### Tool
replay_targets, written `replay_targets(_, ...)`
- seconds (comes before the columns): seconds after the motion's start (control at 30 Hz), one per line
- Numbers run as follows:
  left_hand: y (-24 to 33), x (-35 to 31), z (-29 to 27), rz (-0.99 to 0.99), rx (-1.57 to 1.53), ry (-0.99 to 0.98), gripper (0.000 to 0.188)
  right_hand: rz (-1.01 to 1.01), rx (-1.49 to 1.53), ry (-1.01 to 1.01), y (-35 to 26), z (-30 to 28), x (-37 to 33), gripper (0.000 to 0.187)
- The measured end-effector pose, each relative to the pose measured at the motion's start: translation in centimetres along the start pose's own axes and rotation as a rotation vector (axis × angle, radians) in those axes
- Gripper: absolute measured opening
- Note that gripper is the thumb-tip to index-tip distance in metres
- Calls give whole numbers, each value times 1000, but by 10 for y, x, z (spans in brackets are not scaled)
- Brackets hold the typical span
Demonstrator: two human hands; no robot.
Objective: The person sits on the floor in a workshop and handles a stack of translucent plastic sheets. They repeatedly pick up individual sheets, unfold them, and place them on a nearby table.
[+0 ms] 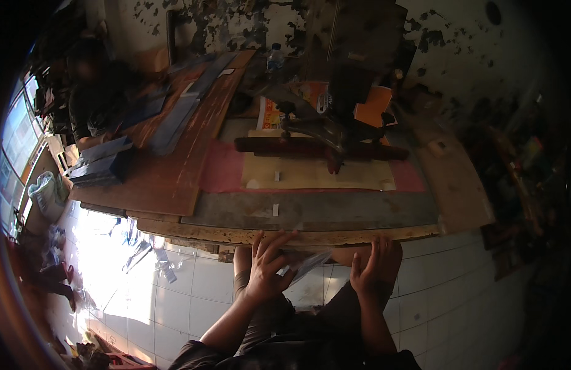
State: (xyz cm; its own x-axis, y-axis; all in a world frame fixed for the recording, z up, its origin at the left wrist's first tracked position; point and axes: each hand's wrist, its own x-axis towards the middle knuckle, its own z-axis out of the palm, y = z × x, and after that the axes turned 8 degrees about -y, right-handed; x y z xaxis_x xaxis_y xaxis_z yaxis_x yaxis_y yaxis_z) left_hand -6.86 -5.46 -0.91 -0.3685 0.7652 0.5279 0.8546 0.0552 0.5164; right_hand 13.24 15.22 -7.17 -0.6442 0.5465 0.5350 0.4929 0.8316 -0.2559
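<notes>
My left hand [270,265] is at the front edge of the worktable [297,237], two fingers reaching up to the edge. Lower down, its thumb and a bent finger appear to pinch a clear plastic piece [313,265], blurred and slanting toward the right. My right hand [371,268] rests near the same edge above my knee, fingers stretched out and thumb apart, holding nothing. Beyond the hands, a dark metal press [334,135] with a long crossbar stands over a cream sheet [319,172] on a pink one [222,166]. Two small pale pieces lie in line, one on the cream sheet.
A reddish-brown board [168,179] covers the table's left side, bearing dark blue folded covers [103,163] and grey strips [177,117]. Another person [94,92] sits at the far left. A plastic bottle [275,58] stands at the back. Scraps [140,253] litter the tiled floor.
</notes>
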Motion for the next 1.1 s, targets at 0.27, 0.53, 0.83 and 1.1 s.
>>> replay_targets(0.27,13,22,-17,111,-366,93,30,-46,299,35,-8,-19,-9,45)
replay_targets(0.53,34,7,-28,233,-493,1,28,225,1168,-365,-33,-36,6,55)
replay_targets(0.83,50,-31,-7,314,-917,-614,25,391,1916,-890,-34,-31,60,54)
replay_targets(1.1,42,-3,5,231,-497,-422,29,65,1365,-256,-32,-125,155,43)
